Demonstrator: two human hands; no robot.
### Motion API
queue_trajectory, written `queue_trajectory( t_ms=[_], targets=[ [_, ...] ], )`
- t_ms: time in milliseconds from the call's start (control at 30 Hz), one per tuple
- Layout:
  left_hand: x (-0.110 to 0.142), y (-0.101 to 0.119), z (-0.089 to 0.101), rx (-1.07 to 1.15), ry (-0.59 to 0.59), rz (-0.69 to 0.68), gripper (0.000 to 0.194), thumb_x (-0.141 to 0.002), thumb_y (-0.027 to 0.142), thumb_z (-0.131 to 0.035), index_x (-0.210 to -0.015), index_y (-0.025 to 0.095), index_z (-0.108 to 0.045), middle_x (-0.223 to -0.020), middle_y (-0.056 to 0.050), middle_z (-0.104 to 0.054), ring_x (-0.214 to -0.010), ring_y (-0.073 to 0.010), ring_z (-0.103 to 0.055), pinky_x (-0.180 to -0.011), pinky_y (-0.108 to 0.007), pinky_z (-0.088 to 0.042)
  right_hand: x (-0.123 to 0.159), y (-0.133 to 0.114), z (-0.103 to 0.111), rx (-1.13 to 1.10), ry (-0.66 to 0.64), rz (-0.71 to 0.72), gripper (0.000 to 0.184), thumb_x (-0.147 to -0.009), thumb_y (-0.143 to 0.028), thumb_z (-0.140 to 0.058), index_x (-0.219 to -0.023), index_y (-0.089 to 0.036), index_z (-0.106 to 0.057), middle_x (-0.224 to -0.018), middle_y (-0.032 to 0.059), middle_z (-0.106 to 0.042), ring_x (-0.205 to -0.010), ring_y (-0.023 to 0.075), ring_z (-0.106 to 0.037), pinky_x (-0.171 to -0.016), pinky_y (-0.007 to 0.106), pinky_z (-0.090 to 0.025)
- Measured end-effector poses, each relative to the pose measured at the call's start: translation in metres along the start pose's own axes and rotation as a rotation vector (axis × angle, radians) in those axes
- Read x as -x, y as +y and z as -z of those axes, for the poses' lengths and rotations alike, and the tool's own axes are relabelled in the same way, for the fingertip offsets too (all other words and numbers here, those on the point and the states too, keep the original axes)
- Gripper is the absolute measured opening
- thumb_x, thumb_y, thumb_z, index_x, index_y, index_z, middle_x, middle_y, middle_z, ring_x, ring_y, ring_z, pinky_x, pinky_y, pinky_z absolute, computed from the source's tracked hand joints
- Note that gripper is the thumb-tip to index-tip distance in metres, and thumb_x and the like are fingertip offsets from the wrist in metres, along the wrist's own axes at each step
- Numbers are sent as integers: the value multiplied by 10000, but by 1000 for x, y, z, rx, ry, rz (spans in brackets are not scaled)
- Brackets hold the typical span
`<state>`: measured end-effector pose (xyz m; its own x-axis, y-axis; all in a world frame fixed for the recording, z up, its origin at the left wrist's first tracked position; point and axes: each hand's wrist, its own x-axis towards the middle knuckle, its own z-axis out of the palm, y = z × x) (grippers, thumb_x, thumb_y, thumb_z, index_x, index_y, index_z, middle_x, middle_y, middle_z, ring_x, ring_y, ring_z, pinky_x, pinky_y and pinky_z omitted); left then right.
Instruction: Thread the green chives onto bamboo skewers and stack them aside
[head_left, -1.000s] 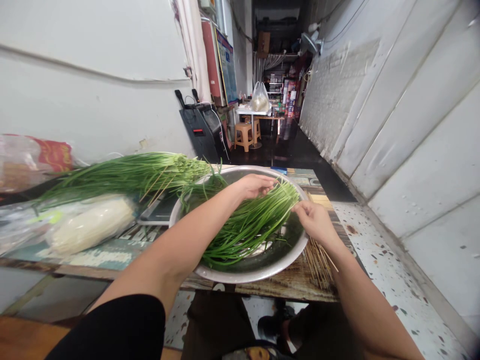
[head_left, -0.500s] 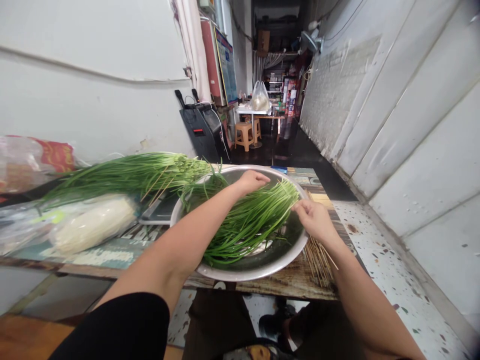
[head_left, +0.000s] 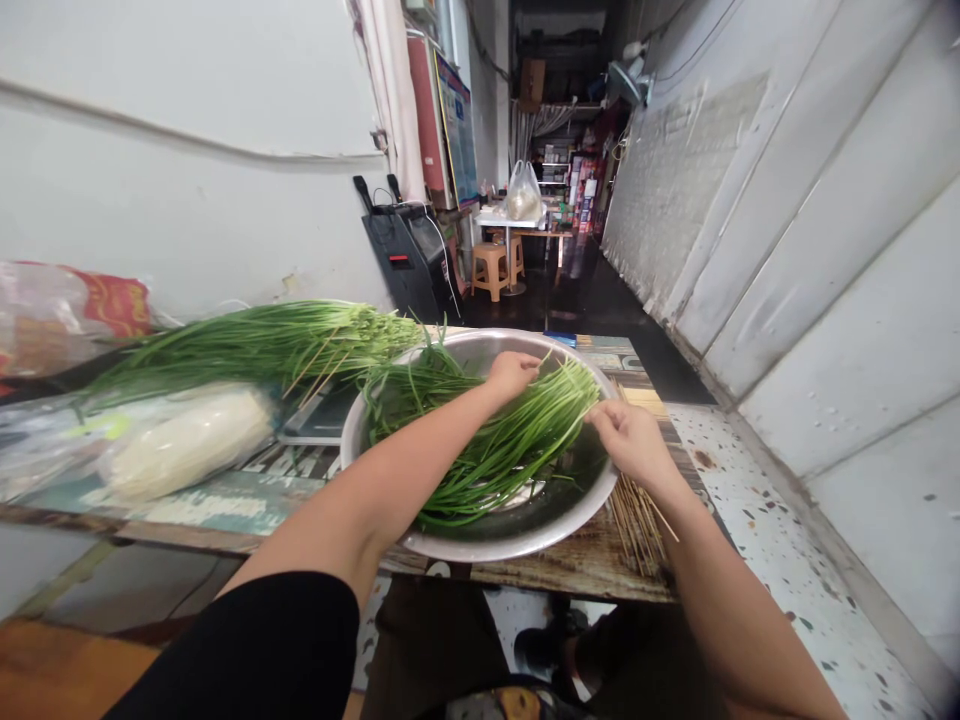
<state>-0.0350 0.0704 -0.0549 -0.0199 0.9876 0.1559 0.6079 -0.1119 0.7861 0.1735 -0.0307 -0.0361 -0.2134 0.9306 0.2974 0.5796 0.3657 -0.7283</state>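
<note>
Right now, the long, thin green leafy stalks [head_left: 480, 465] are lying heaped inside the wide, round silvery metal basin [head_left: 487, 548], their pale cut ends [head_left: 574, 385] leaning toward the rim on the right. Over the far side, the left hand [head_left: 514, 376] is hovering close above the heap, fingers bunched together; its fingertips are turning away from the view, so whether they are pinching a stalk I can't honestly tell. The right hand [head_left: 628, 432] is resting by the basin's right edge, thumb and forefinger clamping on a stem at the border of the pale ends.

Each stalk is looking light and limp, bending easily along its green length, so the blades would likely be bruising or creasing under a hard squeeze. They are glistening a little, which is suggesting a slippery feel. The firmer, paler ends are offering the better hold: a gentle pinch there, with the soft tops trailing loose. A whole handful would be weighing more and tangling where the leaves are crossing.

Beside the basin, slender brown wooden sticks [head_left: 637, 520] are lying on the wood-patterned tabletop [head_left: 555, 577], while a second bundle of green stalks [head_left: 247, 345] is stretching out to the left, behind a clear plastic bag of whitish contents [head_left: 187, 445].
</note>
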Motion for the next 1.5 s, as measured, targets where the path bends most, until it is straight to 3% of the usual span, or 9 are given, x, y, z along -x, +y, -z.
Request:
queue_trajectory(
  t_ms=[133,233,433,667,833,1033,1500],
  targets=[
    [5,16,6,380,-70,166,293,-733,189,-649,-1013,127,-706,-795,-61,-685,-521,-58,-505,-502,-190,-397,0,-1,0,-19,6,13,248,-792,-315,-454,-716,-176,-645,-642,14,-631,-575,154,-525,-577,268,-377],
    [11,27,12,507,-141,235,281,-732,151,-642,-1005,115,-698,-772,-56,-660,-473,-31,-459,-436,-168,-328,0,-2,-1,-37,9,13,243,-787,-299,-446,-713,-173,-640,-665,21,-647,-598,161,-545,-590,274,-389],
    [16,34,17,473,-243,190,343,-727,195,-655,-1067,157,-687,-730,-25,-650,-430,-21,-388,-398,-173,-222,0,-3,0,-35,13,14,252,-793,-301,-443,-693,-171,-634,-642,19,-636,-586,155,-534,-583,269,-385],
    [14,33,14,474,-159,108,280,-684,266,-710,-934,141,-730,-787,-49,-684,-553,-57,-483,-493,-192,-354,0,-2,0,-28,15,9,251,-801,-307,-448,-707,-177,-640,-636,17,-634,-587,158,-537,-580,267,-376],
    [16,37,14,535,-169,137,262,-694,218,-703,-929,104,-720,-715,-52,-661,-515,-50,-474,-473,-190,-348,0,-3,-1,-39,21,4,245,-791,-300,-444,-698,-174,-633,-632,20,-626,-583,160,-535,-575,271,-375],
    [18,41,17,588,-154,204,214,-686,179,-715,-886,102,-720,-795,-69,-684,-525,-44,-498,-476,-185,-373,0,-5,0,-39,18,2,249,-787,-309,-448,-698,-168,-633,-606,15,-609,-544,149,-505,-542,265,-356],
    [20,43,18,619,-156,231,213,-669,164,-736,-871,101,-723,-746,-61,-679,-522,-45,-497,-469,-184,-355,0,-4,0,-28,15,-13,262,-793,-317,-441,-706,-175,-644,-612,19,-621,-568,166,-536,-558,274,-370]
  ],
)
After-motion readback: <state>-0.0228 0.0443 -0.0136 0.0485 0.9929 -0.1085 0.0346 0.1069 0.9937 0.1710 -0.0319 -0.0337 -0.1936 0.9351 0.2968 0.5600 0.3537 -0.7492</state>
